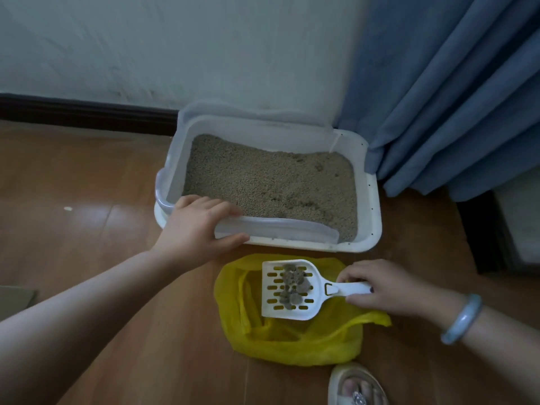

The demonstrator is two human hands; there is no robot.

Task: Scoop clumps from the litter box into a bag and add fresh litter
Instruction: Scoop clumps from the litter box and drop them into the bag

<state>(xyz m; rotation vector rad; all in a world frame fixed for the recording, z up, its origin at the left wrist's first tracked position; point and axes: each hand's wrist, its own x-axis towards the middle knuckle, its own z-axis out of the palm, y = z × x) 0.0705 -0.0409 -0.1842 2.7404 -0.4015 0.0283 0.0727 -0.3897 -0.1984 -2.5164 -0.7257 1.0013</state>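
Over bag: scoop w/ clumps, handle pinched by R hand. L hand gripped box rim. Risk: bag mouth slack, partly collapsed; careless tip could spill clumps onto floor.

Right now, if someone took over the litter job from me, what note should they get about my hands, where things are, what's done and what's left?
Left hand grips the near left rim of the litter box, steadying it.
Right hand holds the white scoop by its handle, level over the open yellow bag on the floor in front of the box.
Done: clumps are lifted out and sit in the scoop.
Left: tip them into the bag, check the litter for more clumps, then add fresh litter; no fresh litter supply is in view.
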